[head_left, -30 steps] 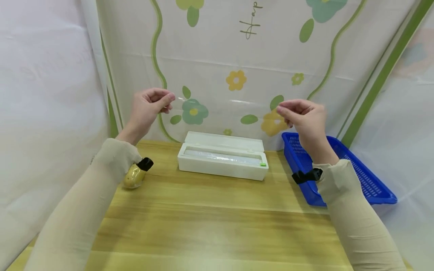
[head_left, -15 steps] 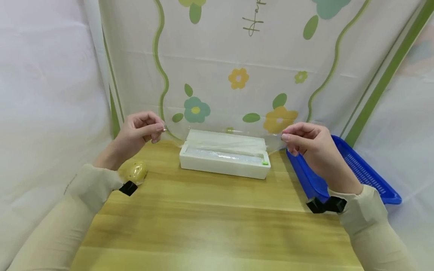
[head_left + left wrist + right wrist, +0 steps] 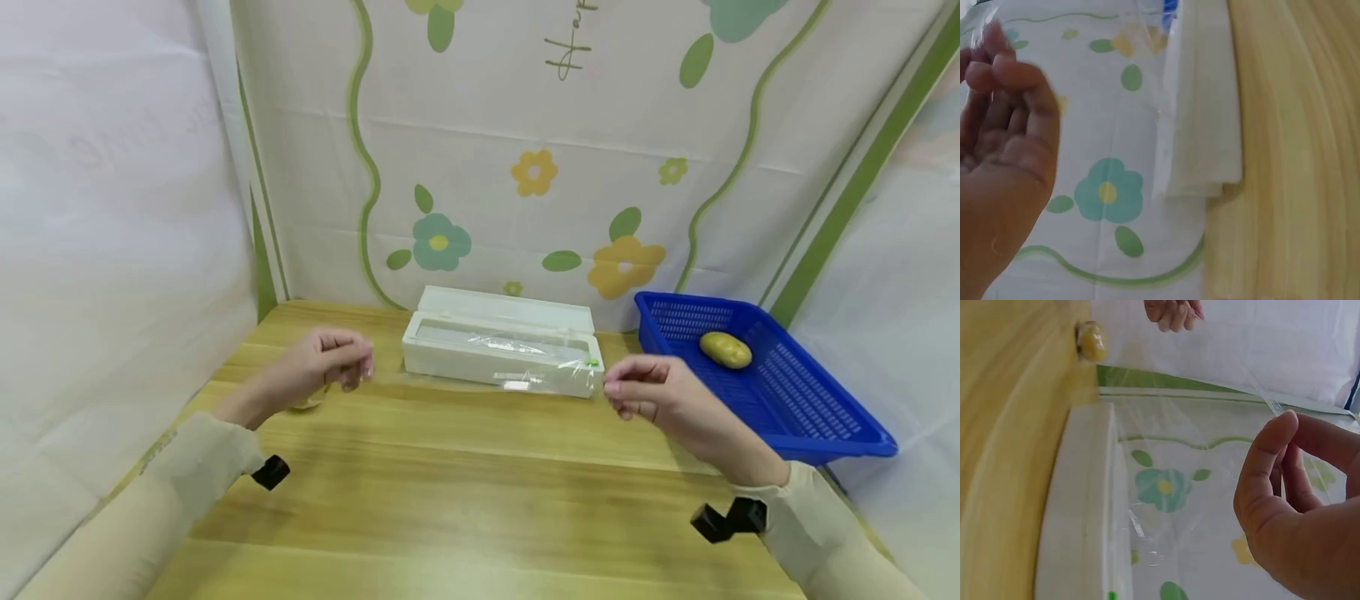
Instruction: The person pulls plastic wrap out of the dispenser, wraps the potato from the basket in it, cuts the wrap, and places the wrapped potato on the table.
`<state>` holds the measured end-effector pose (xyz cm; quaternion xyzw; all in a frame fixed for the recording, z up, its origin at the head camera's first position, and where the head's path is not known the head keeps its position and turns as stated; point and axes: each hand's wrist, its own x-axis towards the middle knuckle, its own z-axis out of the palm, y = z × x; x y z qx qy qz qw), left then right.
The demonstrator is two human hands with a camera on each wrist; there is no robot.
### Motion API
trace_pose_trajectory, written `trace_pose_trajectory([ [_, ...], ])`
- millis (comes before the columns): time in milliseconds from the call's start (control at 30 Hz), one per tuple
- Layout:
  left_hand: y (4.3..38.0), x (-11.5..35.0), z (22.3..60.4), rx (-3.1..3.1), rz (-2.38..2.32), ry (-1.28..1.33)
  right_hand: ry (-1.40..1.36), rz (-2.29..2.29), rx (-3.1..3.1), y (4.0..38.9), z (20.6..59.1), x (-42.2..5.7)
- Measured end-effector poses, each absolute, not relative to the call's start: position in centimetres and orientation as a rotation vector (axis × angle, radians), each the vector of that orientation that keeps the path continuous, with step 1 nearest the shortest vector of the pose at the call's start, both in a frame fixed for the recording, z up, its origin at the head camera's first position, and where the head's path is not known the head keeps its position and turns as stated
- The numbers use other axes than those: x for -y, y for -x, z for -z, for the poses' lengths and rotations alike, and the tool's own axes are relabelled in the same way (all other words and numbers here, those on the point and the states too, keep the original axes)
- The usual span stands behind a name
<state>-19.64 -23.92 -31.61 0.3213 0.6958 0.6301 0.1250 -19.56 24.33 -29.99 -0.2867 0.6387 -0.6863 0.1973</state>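
Note:
A clear sheet of cling film (image 3: 517, 383) is stretched between my two hands, seen mostly by its glints. My left hand (image 3: 318, 367) pinches its left edge between thumb and fingers. The right edge is pinched by my right hand (image 3: 675, 404); in the right wrist view the film (image 3: 1272, 403) gathers at those fingertips. Behind the sheet stands a long white cling film box (image 3: 487, 367), lid raised, a film roll inside. Mostly hidden behind my left hand, a film-wrapped yellow potato (image 3: 1092, 341) lies on the table, clearest in the right wrist view.
A blue plastic basket (image 3: 836, 421) stands at the right with another yellow potato (image 3: 725, 350) in it. The wooden table (image 3: 450, 500) ends at a flower-printed curtain (image 3: 480, 125) behind the box. White cloth (image 3: 112, 208) hangs at the left side.
Both hands have come down from in front of the curtain to just above the table, still holding the film. The sheet now hangs before the box's front. The potato in the basket has come into sight.

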Motion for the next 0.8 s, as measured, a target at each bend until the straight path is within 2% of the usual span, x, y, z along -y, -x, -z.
trace_pose_trajectory([
  [167,19.1,24.6,33.5,-2.072,-1.511,-0.904,0.710,1.765,-1.625,18.0,33.1,-23.6],
  [300,19.2,24.9,35.7,-2.147,-1.440,-0.811,0.668,1.681,-1.579,17.0,35.1,-22.3],
  [433,19.1,25.1,37.8,-2.142,-1.393,-0.845,0.659,1.625,-1.558,16.5,36.9,-21.6],
  [800,19.0,25.0,41.4,-2.200,-1.298,-0.801,0.684,1.454,-1.782,18.0,40.0,-21.6],
])
